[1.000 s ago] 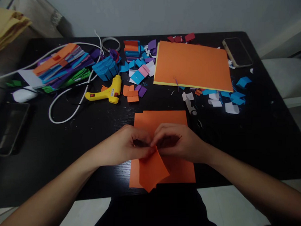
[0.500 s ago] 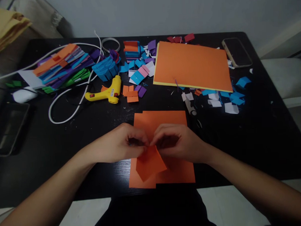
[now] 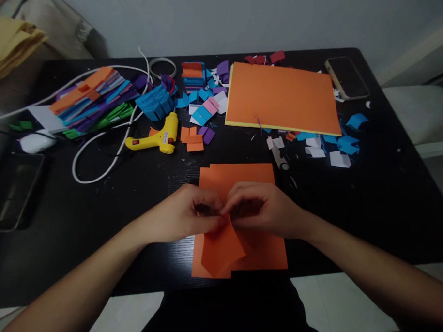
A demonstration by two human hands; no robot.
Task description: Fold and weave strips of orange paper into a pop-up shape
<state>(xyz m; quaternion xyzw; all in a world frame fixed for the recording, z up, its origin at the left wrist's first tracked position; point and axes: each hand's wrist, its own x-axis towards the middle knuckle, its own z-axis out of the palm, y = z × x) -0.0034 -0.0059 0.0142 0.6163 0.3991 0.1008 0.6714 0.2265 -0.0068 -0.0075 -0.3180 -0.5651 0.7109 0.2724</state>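
Observation:
A small orange paper piece (image 3: 222, 248) is pinched between the fingertips of my left hand (image 3: 194, 211) and my right hand (image 3: 262, 207), its free end slanting down toward me. Both hands are closed, and their fingertips meet at its upper edge. Under them, larger orange sheets (image 3: 243, 172) lie overlapping near the table's front edge. How the piece is folded at the fingertips is hidden.
On the black table (image 3: 375, 204) are a yellow glue gun (image 3: 165, 136), a white cable (image 3: 74, 166), bundled paper strips (image 3: 95, 97), stacked orange and yellow sheets (image 3: 282, 98), a phone (image 3: 347, 78), and colored scraps (image 3: 347, 144). A dark-handled tool (image 3: 279, 156) lies beyond my right hand.
My left hand has shifted slightly right, its fingers closer to my right fingertips. The small paper's lower end hangs a little lower, and the left underlying sheet has slid slightly right.

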